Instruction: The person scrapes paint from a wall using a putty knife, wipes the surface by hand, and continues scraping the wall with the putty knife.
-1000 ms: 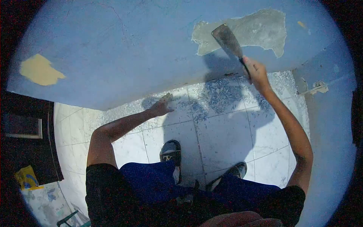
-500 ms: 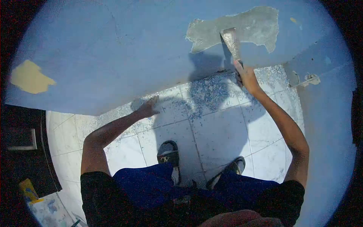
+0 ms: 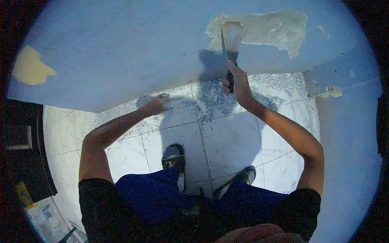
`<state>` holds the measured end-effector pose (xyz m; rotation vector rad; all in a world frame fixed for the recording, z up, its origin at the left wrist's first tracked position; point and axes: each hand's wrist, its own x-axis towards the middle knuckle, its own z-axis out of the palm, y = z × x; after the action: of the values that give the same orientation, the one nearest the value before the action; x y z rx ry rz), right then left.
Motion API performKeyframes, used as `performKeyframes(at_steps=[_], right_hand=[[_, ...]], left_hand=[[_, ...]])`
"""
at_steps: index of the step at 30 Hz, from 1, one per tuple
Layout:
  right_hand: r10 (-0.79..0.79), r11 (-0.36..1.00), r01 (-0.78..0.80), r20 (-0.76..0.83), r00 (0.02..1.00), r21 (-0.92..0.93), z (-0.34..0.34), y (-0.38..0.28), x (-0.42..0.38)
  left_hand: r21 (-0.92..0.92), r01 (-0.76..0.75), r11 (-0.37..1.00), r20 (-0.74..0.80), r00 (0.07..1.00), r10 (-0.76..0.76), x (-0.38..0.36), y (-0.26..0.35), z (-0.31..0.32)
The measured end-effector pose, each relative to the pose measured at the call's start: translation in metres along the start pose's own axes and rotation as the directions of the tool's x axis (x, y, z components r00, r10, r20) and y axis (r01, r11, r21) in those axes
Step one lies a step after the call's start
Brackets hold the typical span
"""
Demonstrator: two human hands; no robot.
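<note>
My right hand [image 3: 239, 83] is wrapped round the dark handle of a scraper [image 3: 232, 34], thumb along the handle. The scraper points up, and its broad, whitish, dusty blade is over the left part of a bare grey patch [image 3: 275, 30] on the blue wall [image 3: 133, 44]. Whether the blade edge touches the wall is hard to tell. My left hand [image 3: 156, 106] hangs in front of the foot of the wall, its fingers loosely bent and partly apart, with no tool visible in it.
Blue paint flakes [image 3: 214, 97] litter the white floor tiles [image 3: 231, 141] along the wall. A cream patch [image 3: 32, 67] marks the wall at left. A dark doorway-like area [image 3: 24, 162], a yellow-handled tool [image 3: 24, 194] and a paint-stained board [image 3: 48, 218] are at lower left.
My right hand and the scraper have moved left along the grey patch, and the blade now points more upright. My left hand has shifted slightly, its fingers more bent. The view has shifted a little.
</note>
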<state>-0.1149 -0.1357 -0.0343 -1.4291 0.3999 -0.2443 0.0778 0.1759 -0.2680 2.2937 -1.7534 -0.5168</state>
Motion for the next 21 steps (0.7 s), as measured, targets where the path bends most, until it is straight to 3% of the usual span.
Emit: performKeyframes(at_steps=[1, 3, 6, 8, 9, 10, 12, 14, 15, 18, 21], right_hand=[[-0.012, 0.999, 0.011, 0.010, 1.000, 0.037, 0.007, -0.004, -0.002], [0.000, 0.999, 0.000, 0.000, 1.000, 0.052, 0.022, -0.002, -0.003], [0.124, 0.938, -0.114, -0.007, 0.992, 0.328, 0.061, -0.006, -0.005], [0.105, 0.850, -0.113, 0.045, 0.994, 0.514, 0.084, -0.005, -0.005], [0.081, 0.788, -0.110, 0.075, 0.994, 0.606, 0.093, -0.004, -0.003], [0.035, 0.724, -0.099, 0.107, 0.994, 0.682, 0.099, -0.004, -0.004], [-0.031, 0.580, 0.003, 0.019, 0.999, 0.814, 0.112, 0.001, -0.013], [-0.061, 0.571, 0.078, -0.052, 0.997, 0.817, 0.120, -0.010, -0.020], [-0.080, 0.559, 0.130, -0.102, 0.992, 0.819, 0.121, -0.012, -0.022], [-0.054, 0.688, 0.203, -0.230, 0.972, 0.697, 0.104, 0.001, -0.026], [-0.061, 0.679, 0.171, -0.177, 0.982, 0.714, 0.089, 0.004, -0.035]], left_hand=[[0.056, -0.068, 0.996, -0.083, 0.994, 0.072, 0.000, 0.000, -0.002], [-0.031, 0.166, 0.986, -0.021, 0.986, -0.167, 0.006, -0.001, 0.001], [-0.330, 0.336, 0.882, -0.134, 0.909, -0.396, 0.027, 0.021, -0.004], [-0.626, 0.357, 0.693, -0.113, 0.838, -0.534, 0.040, 0.073, -0.072], [-0.842, 0.162, 0.514, -0.152, 0.843, -0.515, 0.058, 0.047, -0.050], [-0.863, 0.202, 0.463, -0.089, 0.841, -0.534, 0.064, 0.060, -0.078], [-0.890, 0.305, 0.338, 0.062, 0.816, -0.575, 0.074, 0.104, -0.141], [-0.988, 0.127, 0.088, 0.103, 0.965, -0.243, 0.064, 0.162, -0.214], [-0.990, 0.124, 0.064, 0.104, 0.963, -0.248, 0.074, 0.170, -0.223], [-0.988, -0.142, 0.067, -0.155, 0.946, -0.284, 0.099, 0.206, -0.246], [-0.973, -0.189, 0.131, -0.205, 0.971, -0.123, 0.112, 0.233, -0.277]])
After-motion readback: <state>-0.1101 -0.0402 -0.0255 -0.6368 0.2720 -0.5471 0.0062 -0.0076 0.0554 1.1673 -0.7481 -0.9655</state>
